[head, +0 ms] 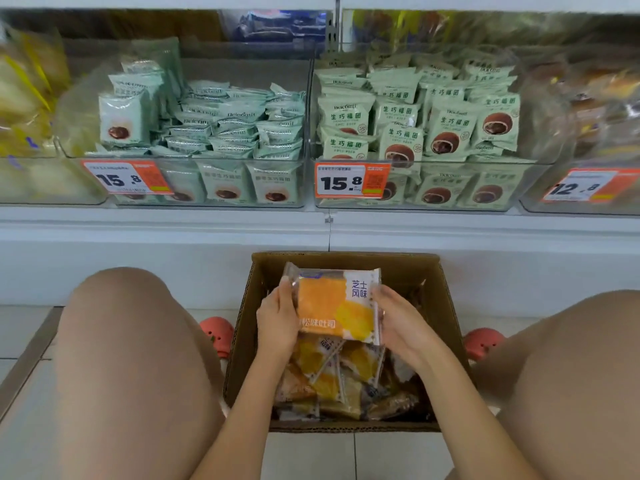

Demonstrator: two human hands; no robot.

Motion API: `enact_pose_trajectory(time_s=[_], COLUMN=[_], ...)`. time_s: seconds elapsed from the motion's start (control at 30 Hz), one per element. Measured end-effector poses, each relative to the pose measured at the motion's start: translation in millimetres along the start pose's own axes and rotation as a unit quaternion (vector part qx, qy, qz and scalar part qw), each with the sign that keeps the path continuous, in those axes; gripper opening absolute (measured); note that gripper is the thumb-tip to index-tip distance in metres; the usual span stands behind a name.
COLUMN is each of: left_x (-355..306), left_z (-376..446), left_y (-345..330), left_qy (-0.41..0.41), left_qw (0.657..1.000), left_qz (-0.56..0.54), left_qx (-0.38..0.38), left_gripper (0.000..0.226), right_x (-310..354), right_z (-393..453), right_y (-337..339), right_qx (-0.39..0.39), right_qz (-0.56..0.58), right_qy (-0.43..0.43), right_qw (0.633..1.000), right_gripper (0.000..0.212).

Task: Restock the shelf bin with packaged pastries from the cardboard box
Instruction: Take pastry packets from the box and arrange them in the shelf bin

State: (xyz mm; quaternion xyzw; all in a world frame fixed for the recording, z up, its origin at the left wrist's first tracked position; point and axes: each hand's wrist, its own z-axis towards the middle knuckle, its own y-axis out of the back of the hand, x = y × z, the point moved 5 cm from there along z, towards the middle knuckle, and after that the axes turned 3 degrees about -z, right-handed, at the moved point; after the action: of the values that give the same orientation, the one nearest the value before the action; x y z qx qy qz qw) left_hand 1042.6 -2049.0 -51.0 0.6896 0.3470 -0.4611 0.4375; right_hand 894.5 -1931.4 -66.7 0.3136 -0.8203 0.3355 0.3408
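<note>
Cardboard box (446,306), floor, between knees: many packaged pastries remaining; 1 orange pastry pack (337,306) held just above them, left hand (277,320) and right hand (398,323) gripping opposite edges; destination shelf bin possibly the blurred far-left one; restock well short of done.

three price tags (352,181) on the bins above one cardboard box (446,303), two hands (277,320), two pink shoes (218,332).

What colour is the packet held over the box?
Orange and yellow with a white strip, seen in the head view: packet, held by left hand and right hand.
</note>
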Motion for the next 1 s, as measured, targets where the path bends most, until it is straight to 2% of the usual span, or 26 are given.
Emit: enact_pose_trajectory(time_s=[0.13,0.27,0.37,0.5,0.57,0.63,0.73,0.77,0.87,0.93,1.0], left_x=[-54.7,-100.0,-142.9,-217.4,-261.6,-310.0,-380.4,-401.7,-454.9,-472.9,-473.7], left_z=[1.8,1.6,5.8,9.8,11.2,14.0,17.2,19.8,34.0,50.5,68.4], left_y=[-4.3,-14.4,-21.7,-25.8,-26.4,-24.1,-18.5,-15.0,-10.6,-26.3,-44.0], left_qy=[-0.123,-0.186,-0.212,-0.300,-0.328,-0.378,-0.479,-0.519,-0.619,-0.647,-0.638], left_qw=[0.992,0.981,0.977,0.950,0.938,0.921,0.875,0.854,0.762,0.708,0.675], left_qz=[0.031,0.046,-0.001,-0.035,-0.061,-0.054,-0.006,0.018,0.125,0.223,0.317], left_qx=[0.012,0.014,0.035,0.074,0.094,0.083,0.061,0.029,-0.142,-0.171,-0.190], left_gripper=[0.052,0.046,0.049,0.065,0.049,0.041,0.046,0.051,0.052,0.049,0.050], right_x=[45.5,107.5,147.3,212.2,253.6,298.8,369.9,393.9,462.7,501.1,532.4], right_z=[-18.9,-40.5,-53.4,-74.5,-91.6,-115.5,-155.4,-168.5,-199.1,-201.9,-186.5], right_y=[5.1,6.5,10.2,15.0,9.5,-0.8,-11.3,-10.7,-1.1,3.5,6.6], right_qx=[-0.043,-0.061,-0.043,-0.029,-0.030,-0.044,-0.097,-0.126,-0.224,-0.278,-0.318], right_qz=[-0.016,-0.133,-0.153,-0.153,-0.200,-0.272,-0.340,-0.344,-0.305,-0.293,-0.301], right_qy=[0.093,0.183,0.198,0.198,0.231,0.278,0.366,0.399,0.478,0.506,0.509], right_qw=[0.995,0.972,0.967,0.968,0.952,0.920,0.861,0.841,0.792,0.762,0.741], right_gripper=[0.036,0.041,0.043,0.054,0.047,0.027,0.018,0.019,0.015,0.019,0.023])
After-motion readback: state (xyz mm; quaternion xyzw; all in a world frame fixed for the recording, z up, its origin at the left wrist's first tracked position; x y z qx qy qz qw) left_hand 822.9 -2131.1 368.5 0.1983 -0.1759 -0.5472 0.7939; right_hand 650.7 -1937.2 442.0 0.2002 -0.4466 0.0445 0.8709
